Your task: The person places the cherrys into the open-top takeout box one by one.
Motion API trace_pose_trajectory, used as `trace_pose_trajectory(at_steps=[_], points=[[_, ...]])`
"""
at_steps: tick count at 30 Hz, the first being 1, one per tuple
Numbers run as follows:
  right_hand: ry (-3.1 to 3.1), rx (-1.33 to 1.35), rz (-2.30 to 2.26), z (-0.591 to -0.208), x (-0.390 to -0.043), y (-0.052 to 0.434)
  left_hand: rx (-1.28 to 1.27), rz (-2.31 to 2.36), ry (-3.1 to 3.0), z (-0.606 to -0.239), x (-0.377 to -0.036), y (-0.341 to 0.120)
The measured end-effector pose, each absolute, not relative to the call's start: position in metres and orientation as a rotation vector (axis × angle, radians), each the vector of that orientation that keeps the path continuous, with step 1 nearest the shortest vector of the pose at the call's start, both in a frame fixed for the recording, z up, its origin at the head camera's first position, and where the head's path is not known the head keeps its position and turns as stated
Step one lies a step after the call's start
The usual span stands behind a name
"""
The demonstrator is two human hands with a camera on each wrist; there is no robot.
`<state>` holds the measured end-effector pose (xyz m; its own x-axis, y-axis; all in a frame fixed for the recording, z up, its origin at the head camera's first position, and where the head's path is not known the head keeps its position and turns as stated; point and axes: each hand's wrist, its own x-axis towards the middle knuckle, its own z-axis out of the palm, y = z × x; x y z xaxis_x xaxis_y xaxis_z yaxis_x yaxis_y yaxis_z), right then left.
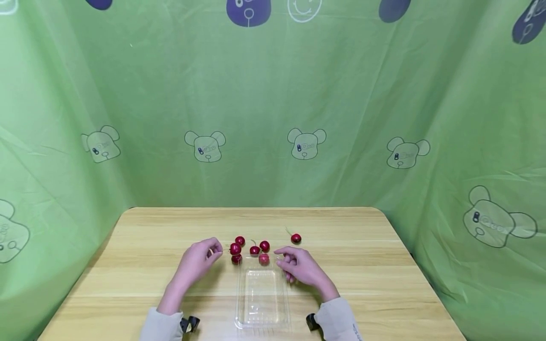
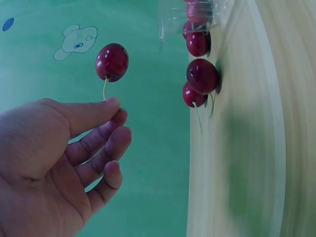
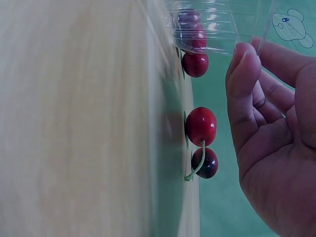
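The left hand (image 2: 54, 163) pinches a cherry (image 2: 112, 61) by its thin stem between thumb and forefinger, holding it off the table (image 1: 128, 265) just left of the loose cherries (image 1: 249, 247). The right hand (image 1: 300, 266) rests at the right far corner of the clear tray (image 1: 261, 303), fingers loosely curled; whether it grips the rim I cannot tell. One cherry lies at the tray's far end, another (image 1: 296, 238) sits apart to the right. The stem hold looks slight: it could slip or snap and the fruit roll away. The light tray could slide if nudged.
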<state>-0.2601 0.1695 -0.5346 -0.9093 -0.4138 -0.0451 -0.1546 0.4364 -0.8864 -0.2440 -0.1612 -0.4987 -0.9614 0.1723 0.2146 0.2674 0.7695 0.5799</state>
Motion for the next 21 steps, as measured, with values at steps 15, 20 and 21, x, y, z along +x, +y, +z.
trace_pose_trajectory(at_steps=[15,20,21], points=[[2.439,-0.498,-1.462,-0.536,-0.261,0.17,-0.438,-0.959,-2.82,-0.495,-0.236,-0.146],[2.438,-0.503,-1.463,-0.536,-0.261,0.17,-0.481,-0.961,-2.822,-0.496,-0.235,-0.141],[2.437,-0.503,-1.464,-0.536,-0.261,0.17,-0.489,-0.96,-2.822,-0.497,-0.235,-0.141]])
